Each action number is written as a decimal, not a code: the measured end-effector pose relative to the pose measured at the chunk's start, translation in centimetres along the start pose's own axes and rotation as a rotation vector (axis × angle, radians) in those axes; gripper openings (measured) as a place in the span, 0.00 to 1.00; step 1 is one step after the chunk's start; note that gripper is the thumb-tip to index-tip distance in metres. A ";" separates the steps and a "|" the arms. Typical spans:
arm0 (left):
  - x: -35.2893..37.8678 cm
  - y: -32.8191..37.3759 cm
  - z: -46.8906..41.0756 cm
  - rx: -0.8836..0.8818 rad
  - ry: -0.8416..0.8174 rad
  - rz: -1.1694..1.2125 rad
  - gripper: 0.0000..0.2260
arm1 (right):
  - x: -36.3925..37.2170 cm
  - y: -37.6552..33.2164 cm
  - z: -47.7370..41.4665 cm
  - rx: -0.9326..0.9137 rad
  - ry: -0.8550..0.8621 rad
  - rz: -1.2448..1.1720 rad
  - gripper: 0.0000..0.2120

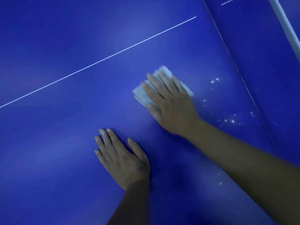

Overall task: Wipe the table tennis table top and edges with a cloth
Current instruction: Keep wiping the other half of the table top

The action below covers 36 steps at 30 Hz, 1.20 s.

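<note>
Closest in, the left hand point(121, 157) lies flat on the blue counter point(56, 143), palm down, fingers spread a little, its grip released and holding nothing; a small dark mark shows on the back of it near the wrist. Just beyond and to the right, the right hand point(170, 104) presses down on a folded white cloth point(142, 95), fingers stretched out flat over it, so the cloth is pinned under the palm and fingers against the counter rather than clenched; its edges peek out past the fingertips and on the thumb side, and the hand is a touch blurred. The right forearm runs in from the lower right corner. To the right of the cloth, white specks point(230, 120) are scattered over the surface, with a few more near the forearm lower down. No containers anywhere in view. Past the specks, the net point(243, 46) rises as a blue mesh strip along a diagonal line, with a white band point(285, 28) in the top right corner. Further out on the left, a thin white line point(100, 61) crosses the counter diagonally up to the net, with wide bare blue surface on both sides of it.
</note>
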<state>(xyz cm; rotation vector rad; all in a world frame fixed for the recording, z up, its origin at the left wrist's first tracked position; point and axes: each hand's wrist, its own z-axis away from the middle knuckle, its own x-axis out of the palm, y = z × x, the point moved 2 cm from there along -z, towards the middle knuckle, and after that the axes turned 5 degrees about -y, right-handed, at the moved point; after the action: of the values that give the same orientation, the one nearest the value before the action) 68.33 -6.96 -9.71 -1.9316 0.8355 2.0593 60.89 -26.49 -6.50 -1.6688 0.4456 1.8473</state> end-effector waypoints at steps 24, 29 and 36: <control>0.1 -0.2 0.3 0.006 0.036 0.012 0.29 | -1.8 12.0 -4.7 0.242 0.039 -0.016 0.31; 0.0 0.0 0.3 0.005 0.042 0.010 0.28 | -0.6 12.1 2.9 0.416 0.134 -0.027 0.30; 0.0 -0.1 0.3 0.010 0.050 -0.001 0.28 | 1.2 8.6 8.9 0.451 0.104 -0.009 0.29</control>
<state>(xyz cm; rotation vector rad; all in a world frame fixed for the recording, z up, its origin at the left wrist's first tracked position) 68.13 -6.68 -9.79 -1.9849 0.8532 2.0101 48.49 -27.32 -7.59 -1.4522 0.8284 1.5145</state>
